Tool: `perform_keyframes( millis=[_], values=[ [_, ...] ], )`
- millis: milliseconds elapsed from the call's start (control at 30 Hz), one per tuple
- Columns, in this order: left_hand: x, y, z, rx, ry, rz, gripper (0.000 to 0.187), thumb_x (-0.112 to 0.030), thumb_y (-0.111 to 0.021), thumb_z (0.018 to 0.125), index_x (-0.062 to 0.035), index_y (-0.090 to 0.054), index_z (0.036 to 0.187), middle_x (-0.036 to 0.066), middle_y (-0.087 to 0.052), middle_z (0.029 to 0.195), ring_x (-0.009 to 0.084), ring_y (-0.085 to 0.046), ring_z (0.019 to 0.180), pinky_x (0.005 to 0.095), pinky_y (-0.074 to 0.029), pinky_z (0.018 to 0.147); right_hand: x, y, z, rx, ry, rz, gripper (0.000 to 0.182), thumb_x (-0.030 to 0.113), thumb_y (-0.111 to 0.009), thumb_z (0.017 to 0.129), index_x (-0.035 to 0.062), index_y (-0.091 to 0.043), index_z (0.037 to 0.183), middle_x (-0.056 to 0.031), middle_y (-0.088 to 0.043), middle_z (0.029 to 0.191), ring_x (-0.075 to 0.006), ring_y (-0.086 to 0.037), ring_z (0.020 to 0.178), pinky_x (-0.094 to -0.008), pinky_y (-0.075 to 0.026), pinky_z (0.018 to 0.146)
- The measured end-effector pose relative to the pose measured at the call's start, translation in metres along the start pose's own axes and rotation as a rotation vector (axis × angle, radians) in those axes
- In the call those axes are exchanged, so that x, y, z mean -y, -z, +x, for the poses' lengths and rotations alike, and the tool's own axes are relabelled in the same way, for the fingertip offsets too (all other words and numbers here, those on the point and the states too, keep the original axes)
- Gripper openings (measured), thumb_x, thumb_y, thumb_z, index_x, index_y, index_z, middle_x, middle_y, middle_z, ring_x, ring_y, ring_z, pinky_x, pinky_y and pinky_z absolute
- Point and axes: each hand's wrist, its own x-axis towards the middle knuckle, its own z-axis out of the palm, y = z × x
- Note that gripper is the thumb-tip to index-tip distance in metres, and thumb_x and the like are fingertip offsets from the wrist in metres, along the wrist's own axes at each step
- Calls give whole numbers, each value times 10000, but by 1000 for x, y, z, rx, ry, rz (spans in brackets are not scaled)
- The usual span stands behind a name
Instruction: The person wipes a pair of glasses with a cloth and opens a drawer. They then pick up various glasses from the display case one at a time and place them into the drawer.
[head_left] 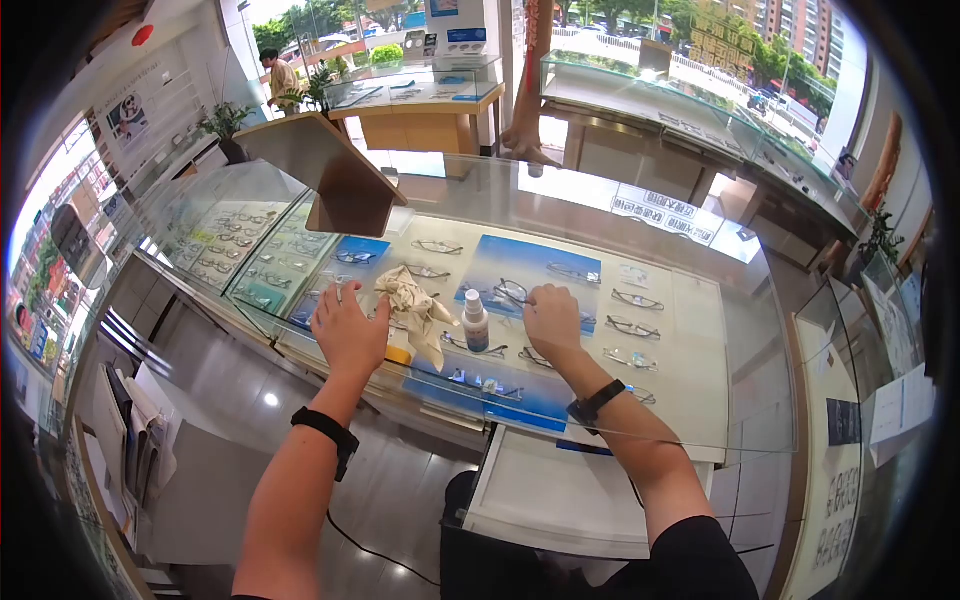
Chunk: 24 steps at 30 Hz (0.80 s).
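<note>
Over the glass counter top, my right hand (553, 322) is closed on a pair of eyeglasses (512, 292), whose lenses stick out to the left of the fingers. My left hand (350, 328) is open at the left, fingers apart and pointing forward, beside a crumpled beige cloth (412, 305). Between the two hands stands a small white spray bottle (474, 325), upright on the glass. A yellow object (398, 355), partly hidden, lies near my left hand and the cloth.
Under the glass, several eyeglasses (633, 327) rest on white and blue panels. A tilted brown-backed mirror or stand (320, 165) rises at the counter's far left. Below the counter's front edge a white drawer (560, 490) is pulled out. Another glass showcase (690, 120) stands behind.
</note>
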Motion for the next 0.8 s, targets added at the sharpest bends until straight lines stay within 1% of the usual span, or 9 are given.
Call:
perform_keyframes(
  millis=[167, 233, 267, 333, 400, 633, 667, 733, 800],
  values=[
    [2, -2, 0, -4, -18, 7, 534, -458, -657, 910, -120, -561, 1312, 195, -496, 1462, 368, -391, 1426, 509, -263, 1174, -10, -31, 39, -56, -54, -59, 79, 152, -647, 819, 107, -710, 833, -91, -640, 967, -312, -577, 992, -467, -440, 868],
    [4, -4, 1, -18, -32, 24, 534, -453, -661, 910, -120, -557, 1315, 198, -495, 1462, 370, -388, 1427, 507, -262, 1175, -13, -45, 55, -28, -83, -106, 109, 162, -654, 815, 135, -758, 836, -79, -643, 991, -298, -577, 1013, -467, -425, 894],
    [4, -4, 0, -17, -34, 25, 537, -450, -661, 912, -117, -553, 1318, 199, -494, 1463, 372, -389, 1427, 509, -263, 1173, -16, -52, 64, -35, -90, -96, 109, 162, -654, 815, 135, -758, 836, -79, -643, 991, -298, -577, 1013, -467, -425, 894],
    [4, -3, 0, -16, -43, 44, 539, -447, -661, 914, -114, -548, 1322, 199, -492, 1465, 374, -389, 1426, 511, -265, 1172, -20, -65, 78, 27, -153, -237, 136, 163, -651, 823, 151, -786, 833, -77, -648, 1012, -287, -573, 1046, -465, -413, 917],
    [3, -1, 0, -27, -64, 59, 465, -392, -659, 940, -119, -555, 1301, 159, -526, 1429, 343, -419, 1410, 495, -302, 1142, -26, -74, 85, 27, -175, -228, 143, 161, -646, 830, 148, -789, 838, -82, -649, 1024, -287, -570, 1060, -464, -406, 933],
    [0, 3, -1, -8, -88, 85, 463, -356, -654, 943, -109, -546, 1319, 162, -523, 1428, 351, -419, 1408, 491, -297, 1143, -37, -89, 105, 68, -210, -263, 159, 142, -644, 847, 135, -801, 868, -100, -658, 1089, -290, -566, 1109, -471, -383, 1004],
    [-2, 5, -1, 14, -67, 83, 462, -346, -652, 943, -107, -544, 1323, 162, -515, 1437, 352, -416, 1410, 489, -293, 1147, -39, -94, 107, 66, -221, -261, 159, 142, -644, 847, 135, -801, 868, -100, -658, 1089, -290, -566, 1109, -471, -383, 1004],
    [-2, 6, 0, 37, -54, 82, 461, -336, -651, 944, -105, -542, 1327, 163, -508, 1446, 353, -414, 1412, 487, -289, 1151, -43, -107, 112, -11, -200, -393, 108, 188, -701, 805, 193, -807, 785, -65, -660, 978, -286, -578, 1052, -466, -385, 989],
    [1, 6, 2, 105, -27, 39, 521, -375, -655, 933, -108, -526, 1362, 186, -459, 1514, 378, -352, 1458, 512, -239, 1180, -46, -112, 110, 5, -218, -374, 112, 193, -697, 809, 193, -807, 785, -71, -661, 985, -288, -578, 1062, -469, -382, 998]
  ],
)
